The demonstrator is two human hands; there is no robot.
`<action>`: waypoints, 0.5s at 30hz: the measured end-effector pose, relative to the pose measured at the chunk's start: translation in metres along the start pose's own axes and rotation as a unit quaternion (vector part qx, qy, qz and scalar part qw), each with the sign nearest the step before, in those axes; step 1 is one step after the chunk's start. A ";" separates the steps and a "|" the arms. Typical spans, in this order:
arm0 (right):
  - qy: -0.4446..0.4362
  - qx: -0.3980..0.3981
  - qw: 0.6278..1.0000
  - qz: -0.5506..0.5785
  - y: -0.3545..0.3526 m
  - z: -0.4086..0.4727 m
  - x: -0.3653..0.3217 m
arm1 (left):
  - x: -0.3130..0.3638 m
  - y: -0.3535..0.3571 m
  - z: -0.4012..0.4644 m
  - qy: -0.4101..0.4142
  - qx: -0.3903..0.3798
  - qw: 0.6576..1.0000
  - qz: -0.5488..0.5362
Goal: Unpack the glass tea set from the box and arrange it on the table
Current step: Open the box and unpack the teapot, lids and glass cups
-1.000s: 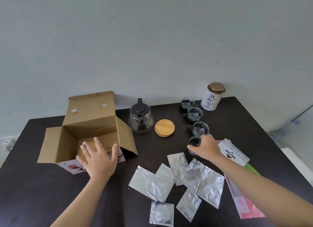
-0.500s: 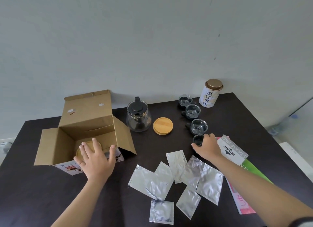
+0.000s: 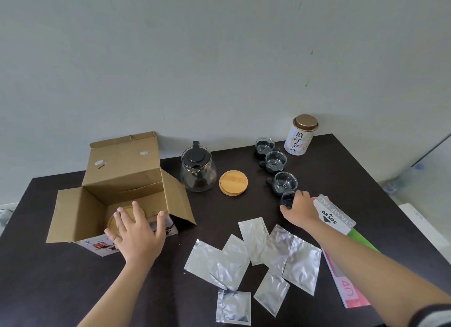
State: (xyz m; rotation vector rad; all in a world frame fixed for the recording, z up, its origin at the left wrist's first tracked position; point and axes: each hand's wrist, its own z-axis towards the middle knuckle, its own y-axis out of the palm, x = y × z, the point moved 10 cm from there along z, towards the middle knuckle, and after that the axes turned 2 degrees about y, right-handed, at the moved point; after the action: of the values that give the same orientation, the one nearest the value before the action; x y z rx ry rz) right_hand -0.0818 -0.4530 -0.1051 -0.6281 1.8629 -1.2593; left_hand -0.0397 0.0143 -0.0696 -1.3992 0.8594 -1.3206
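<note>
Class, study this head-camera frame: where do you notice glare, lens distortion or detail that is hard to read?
Head view: soft, even light; crinkled silver foil pouches glare white; the dark table's far edge bows from wide-angle distortion; the clear glass cup under the right hand nearly vanishes against the dark top; the left hand over the cardboard box looks enlarged.

A dark table (image 3: 73, 290) stands by a pale wall. On the left sits an open cardboard box (image 3: 117, 195) with a round wooden lid (image 3: 127, 214) inside. The left hand (image 3: 138, 234) is spread open over the box's near edge. A glass teapot (image 3: 198, 173) stands right of the box, with a wooden coaster (image 3: 233, 182) beside it. Three glass cups (image 3: 275, 160) stand in a row. The right hand (image 3: 299, 208) holds a fourth cup (image 3: 288, 199) on the table. A tea tin (image 3: 300, 135) stands far right. Silver foil packets (image 3: 256, 256) lie near. A stamp pad box (image 3: 334, 215) lies just right of the right hand.
</note>
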 end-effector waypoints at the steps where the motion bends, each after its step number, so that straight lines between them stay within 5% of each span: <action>1: -0.002 -0.001 1.000 0.001 0.000 0.001 0.000 | 0.000 0.000 0.000 0.000 0.001 1.000 -0.001; 10: -0.028 0.040 0.999 0.002 -0.004 -0.005 -0.011 | 0.001 -0.002 0.000 0.001 0.001 1.000 -0.002; 15: -0.117 0.059 0.991 0.041 -0.014 -0.027 -0.074 | 0.000 -0.003 0.000 -0.007 -0.005 1.000 -0.006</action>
State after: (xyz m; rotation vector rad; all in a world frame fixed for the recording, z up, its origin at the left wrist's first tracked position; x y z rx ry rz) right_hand -0.0622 -0.3877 -0.0625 -0.6021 1.5932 -1.1805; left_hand -0.0405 0.0153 -0.0671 -1.4216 0.8513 -1.3153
